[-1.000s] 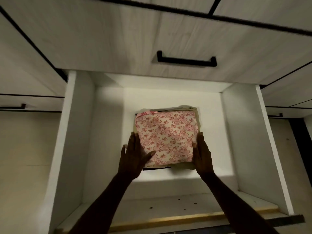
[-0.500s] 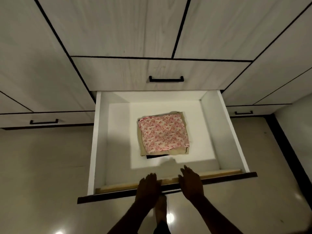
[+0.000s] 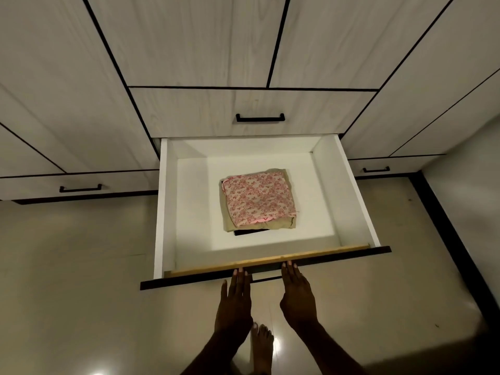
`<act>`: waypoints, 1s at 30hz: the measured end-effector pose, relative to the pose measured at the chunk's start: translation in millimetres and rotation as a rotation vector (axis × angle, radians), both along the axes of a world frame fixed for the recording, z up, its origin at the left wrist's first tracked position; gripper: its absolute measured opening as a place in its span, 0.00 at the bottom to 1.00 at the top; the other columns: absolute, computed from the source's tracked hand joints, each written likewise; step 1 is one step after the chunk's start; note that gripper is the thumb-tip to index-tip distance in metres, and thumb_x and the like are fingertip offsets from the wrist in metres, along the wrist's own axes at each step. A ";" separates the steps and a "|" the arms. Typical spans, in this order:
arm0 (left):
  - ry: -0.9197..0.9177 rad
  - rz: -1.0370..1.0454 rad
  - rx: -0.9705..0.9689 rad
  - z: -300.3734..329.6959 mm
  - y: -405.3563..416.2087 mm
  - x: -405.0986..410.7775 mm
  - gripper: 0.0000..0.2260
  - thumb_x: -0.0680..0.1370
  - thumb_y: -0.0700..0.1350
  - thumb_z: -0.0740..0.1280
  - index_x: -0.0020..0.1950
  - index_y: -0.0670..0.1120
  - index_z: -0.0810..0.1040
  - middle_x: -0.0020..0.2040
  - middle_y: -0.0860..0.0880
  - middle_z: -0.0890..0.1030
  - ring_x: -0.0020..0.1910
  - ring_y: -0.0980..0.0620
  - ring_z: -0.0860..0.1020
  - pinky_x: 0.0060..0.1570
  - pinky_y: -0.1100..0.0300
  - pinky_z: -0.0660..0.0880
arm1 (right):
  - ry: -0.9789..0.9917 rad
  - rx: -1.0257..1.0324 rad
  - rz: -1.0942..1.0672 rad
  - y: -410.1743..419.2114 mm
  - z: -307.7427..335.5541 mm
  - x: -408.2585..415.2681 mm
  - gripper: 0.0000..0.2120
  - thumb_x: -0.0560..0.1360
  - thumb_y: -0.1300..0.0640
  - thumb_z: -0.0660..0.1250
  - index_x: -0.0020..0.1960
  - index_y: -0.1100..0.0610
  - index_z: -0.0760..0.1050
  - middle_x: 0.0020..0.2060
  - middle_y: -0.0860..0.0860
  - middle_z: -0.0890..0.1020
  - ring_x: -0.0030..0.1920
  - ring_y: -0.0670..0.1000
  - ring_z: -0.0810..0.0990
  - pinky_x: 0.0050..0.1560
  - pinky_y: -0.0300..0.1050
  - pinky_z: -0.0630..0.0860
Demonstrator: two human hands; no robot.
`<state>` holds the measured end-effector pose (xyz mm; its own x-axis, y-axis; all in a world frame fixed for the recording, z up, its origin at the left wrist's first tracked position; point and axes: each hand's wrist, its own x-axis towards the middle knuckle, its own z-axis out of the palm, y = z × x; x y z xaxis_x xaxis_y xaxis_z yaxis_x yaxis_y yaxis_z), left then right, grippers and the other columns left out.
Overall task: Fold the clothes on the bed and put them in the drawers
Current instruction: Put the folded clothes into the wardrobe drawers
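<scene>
A white drawer (image 3: 167,207) is pulled out of the wardrobe's base. In its middle lies a folded pink floral cloth (image 3: 257,201) on top of a folded beige garment (image 3: 282,226), with a dark piece showing beneath. My left hand (image 3: 235,299) and my right hand (image 3: 296,290) reach forward with straight fingers, their tips touching the drawer's dark front panel (image 3: 338,257). Neither hand holds anything.
Closed wood-grain drawers with black handles sit above (image 3: 260,118), to the left (image 3: 80,188) and to the right (image 3: 376,169). Glossy beige floor (image 3: 81,280) lies on both sides. My bare foot (image 3: 262,345) stands below the hands.
My hands left the floral cloth inside the drawer and came back to the drawer's front panel. My head rose, so more of the wardrobe and floor shows.
</scene>
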<state>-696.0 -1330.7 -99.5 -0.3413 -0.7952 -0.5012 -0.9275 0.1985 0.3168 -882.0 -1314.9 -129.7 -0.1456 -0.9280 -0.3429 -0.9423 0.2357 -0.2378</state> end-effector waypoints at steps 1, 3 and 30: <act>-0.013 -0.009 0.004 0.9 0.9 0.4 0.48 0.75 0.45 0.73 0.79 0.37 0.39 0.78 0.41 0.33 0.79 0.42 0.39 0.78 0.43 0.43 | -0.001 0.011 0.001 0.7 -0.6 -0.2 0.46 0.52 0.70 0.82 0.70 0.63 0.77 0.68 0.60 0.79 0.67 0.61 0.80 0.63 0.52 0.74; -0.046 0.002 -0.007 -2.7 0.1 -0.9 0.49 0.70 0.45 0.78 0.80 0.38 0.50 0.81 0.38 0.43 0.80 0.39 0.49 0.77 0.42 0.51 | 0.000 0.023 0.011 1.2 -0.1 0.0 0.46 0.52 0.70 0.83 0.70 0.64 0.77 0.68 0.60 0.79 0.67 0.61 0.80 0.63 0.52 0.75; -0.181 -0.044 0.032 -33.3 -106.2 -38.0 0.56 0.49 0.50 0.87 0.71 0.29 0.71 0.72 0.26 0.67 0.71 0.26 0.69 0.67 0.36 0.69 | -0.038 -0.037 -0.006 -103.2 -19.6 5.3 0.54 0.58 0.73 0.75 0.81 0.62 0.59 0.81 0.60 0.61 0.80 0.62 0.60 0.73 0.59 0.69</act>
<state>-734.1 -1436.9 -132.8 -0.2776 -0.7642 -0.5822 -0.9605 0.2328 0.1523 -876.7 -1418.1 -149.3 -0.1388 -0.9394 -0.3134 -0.9310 0.2317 -0.2822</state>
